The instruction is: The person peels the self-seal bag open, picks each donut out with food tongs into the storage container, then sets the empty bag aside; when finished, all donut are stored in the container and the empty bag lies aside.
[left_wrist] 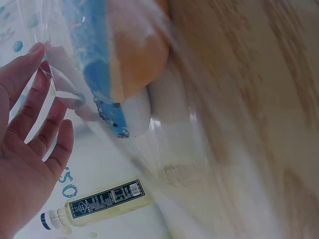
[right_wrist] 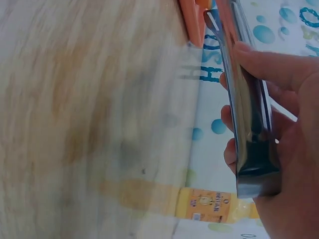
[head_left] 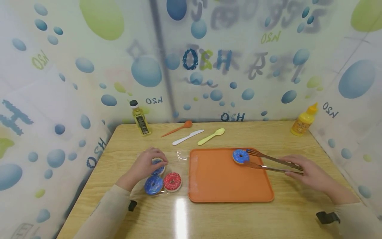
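Observation:
My left hand pinches the edge of a clear plastic bag between thumb and fingertips. Two blue donuts and a red sprinkled donut lie in or on that bag; the hand partly covers the farther blue one. My right hand grips metal tongs near their closed end. Their tips reach over the orange tray to another blue donut at its far side. One tip is at the donut's upper right, the other at its lower right; whether both touch it I cannot tell.
Behind the tray lie an orange spoon, a white knife and a yellow spoon. An oil bottle stands at the back left, a yellow squeeze bottle at the back right. Printed curtains border the wooden table.

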A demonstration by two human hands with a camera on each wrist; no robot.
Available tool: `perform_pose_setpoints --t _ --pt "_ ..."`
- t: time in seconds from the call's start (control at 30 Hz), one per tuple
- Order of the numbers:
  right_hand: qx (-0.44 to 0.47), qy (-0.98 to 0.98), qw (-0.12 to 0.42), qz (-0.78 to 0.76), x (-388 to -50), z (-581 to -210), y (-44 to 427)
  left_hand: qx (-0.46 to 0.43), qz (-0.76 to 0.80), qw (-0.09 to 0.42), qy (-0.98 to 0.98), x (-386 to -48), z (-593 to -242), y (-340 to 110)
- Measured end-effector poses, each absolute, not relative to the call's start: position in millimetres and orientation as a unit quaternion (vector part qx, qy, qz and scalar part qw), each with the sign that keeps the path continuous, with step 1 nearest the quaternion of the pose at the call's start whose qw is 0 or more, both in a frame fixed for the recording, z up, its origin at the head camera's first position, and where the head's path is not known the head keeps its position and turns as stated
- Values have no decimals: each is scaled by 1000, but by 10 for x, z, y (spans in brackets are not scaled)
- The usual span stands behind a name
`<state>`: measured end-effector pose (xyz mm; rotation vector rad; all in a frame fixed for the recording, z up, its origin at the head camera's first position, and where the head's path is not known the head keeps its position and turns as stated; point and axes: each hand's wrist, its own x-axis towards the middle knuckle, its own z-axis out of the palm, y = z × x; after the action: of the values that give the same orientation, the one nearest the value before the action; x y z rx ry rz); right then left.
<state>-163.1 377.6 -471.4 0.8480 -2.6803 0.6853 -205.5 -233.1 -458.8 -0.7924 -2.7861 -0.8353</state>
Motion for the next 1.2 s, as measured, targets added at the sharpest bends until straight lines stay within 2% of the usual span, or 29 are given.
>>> perform_pose_setpoints --t 0.17,0.4,0.73,1.0,1.2 --pt "291 -922 133 216 -1649 -4675 3683 -265 -277 63 -921 -2055 -4584 -2341" --pt "298 -920 141 210 -1641 -4606 3296 -265 -278 63 -921 -2065 -4576 -2338" --pt "349 -904 48 241 -1724 -4542 2518 -265 -280 68 -920 -2051 -4568 -2334" --pt "391 -890 48 231 -1893 -4536 2117 -266 -282 69 -919 -2049 -4529 -2352" --pt "388 -896 5 215 -1946 -4506 1934 -258 -292 60 -919 -2026 -4495 -2365"
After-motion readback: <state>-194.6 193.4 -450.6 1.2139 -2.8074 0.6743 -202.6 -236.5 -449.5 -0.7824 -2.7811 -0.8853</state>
